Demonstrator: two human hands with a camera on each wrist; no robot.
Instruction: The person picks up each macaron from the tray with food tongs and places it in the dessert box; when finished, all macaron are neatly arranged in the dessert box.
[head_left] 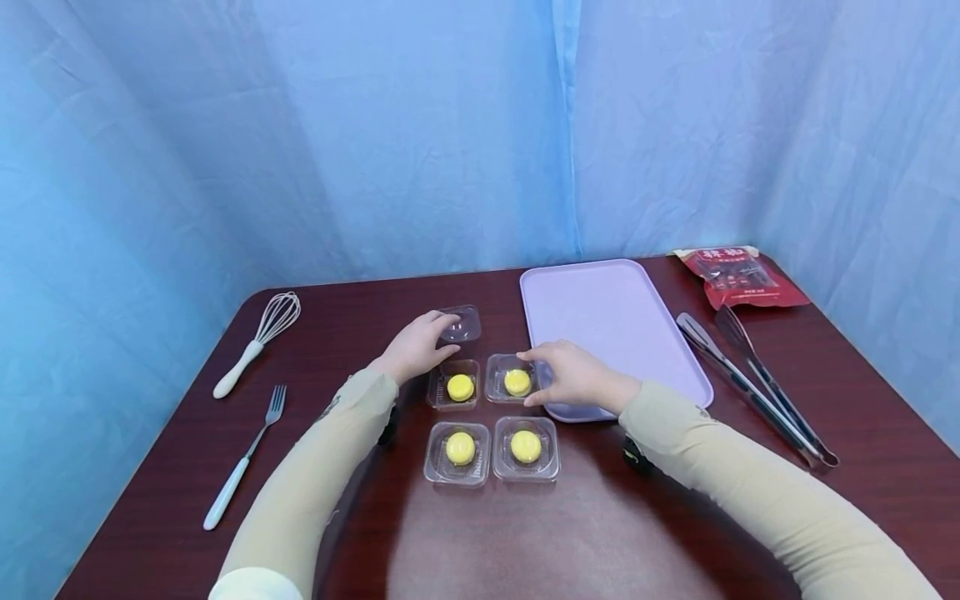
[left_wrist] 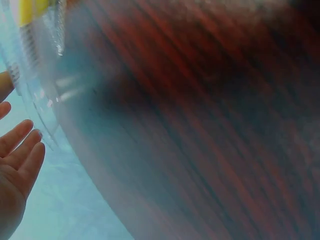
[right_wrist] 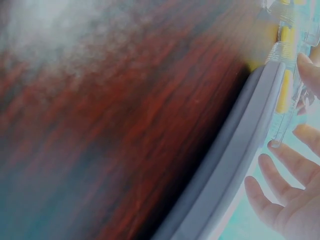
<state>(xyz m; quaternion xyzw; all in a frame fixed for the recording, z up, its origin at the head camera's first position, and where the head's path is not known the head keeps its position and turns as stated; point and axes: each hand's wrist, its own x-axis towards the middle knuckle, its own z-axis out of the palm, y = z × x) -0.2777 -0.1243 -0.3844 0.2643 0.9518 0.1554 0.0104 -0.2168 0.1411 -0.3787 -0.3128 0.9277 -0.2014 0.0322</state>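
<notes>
Four... Several clear plastic boxes with round yellow macaron-like pieces stand mid-table. At the back right one, a clear box (head_left: 495, 385), my right hand (head_left: 577, 375) has index finger and thumb at opposite edges; the right wrist view shows a fingertip (right_wrist: 274, 144) meeting its edge. My left hand (head_left: 415, 346) reaches over the back left box (head_left: 441, 398), fingers extended over a clear plastic lid-like piece (head_left: 468, 322) behind it. No grip shows there. Yellow pieces also sit in the front left box (head_left: 437, 467) and the front right box (head_left: 546, 467).
A lilac tray (head_left: 607, 317) lies right of the boxes, beneath my right hand. Beyond it are metal tongs (head_left: 757, 392) and a red food packet (head_left: 753, 287). On the left lie a whisk (head_left: 251, 354) and a fork (head_left: 247, 458). Blue curtains (head_left: 420, 142) stand behind the table.
</notes>
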